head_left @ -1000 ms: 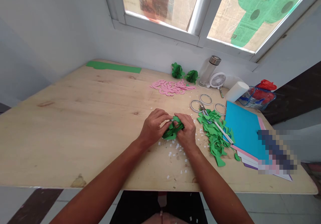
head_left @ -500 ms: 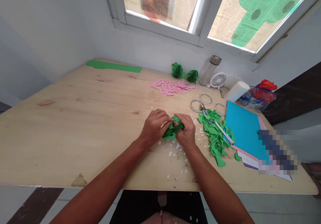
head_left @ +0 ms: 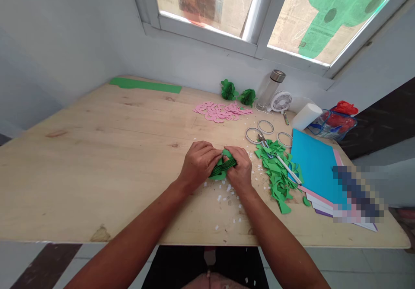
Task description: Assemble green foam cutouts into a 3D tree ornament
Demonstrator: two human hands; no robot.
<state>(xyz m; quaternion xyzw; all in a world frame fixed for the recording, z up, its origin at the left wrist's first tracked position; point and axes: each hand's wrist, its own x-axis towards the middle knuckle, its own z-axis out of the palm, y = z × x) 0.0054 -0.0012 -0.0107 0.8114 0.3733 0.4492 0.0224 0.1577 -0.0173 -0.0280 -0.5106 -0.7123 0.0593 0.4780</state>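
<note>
Between my hands, low over the front middle of the table, is a layered green paper cutout (head_left: pixel 223 166), its stacked edges fanned a little. My left hand (head_left: pixel 200 161) is closed on its left side, thumb and fingertips pressed near the top. From the right, my right hand (head_left: pixel 239 167) grips the other side, the thumb lying against the layers. Small white paper bits (head_left: pixel 223 198) are scattered on the wood beneath and in front of the hands. Parts of the cutout are covered by my fingers.
Right of my hands lies a heap of green scraps (head_left: pixel 280 181) with scissors (head_left: pixel 264 142) and a white pen (head_left: pixel 288 169) on it. Behind are tape rolls (head_left: pixel 266 127), pink cutouts (head_left: pixel 220 112), two green paper ornaments (head_left: pixel 228 90), a bottle (head_left: pixel 269 88) and a fan (head_left: pixel 281 102). Blue paper (head_left: pixel 314 163) lies rightward.
My left fingers have closed down lower against the cutout, and its layers look slightly more spread. My right hand keeps its grip. The whole view has shifted slightly.
</note>
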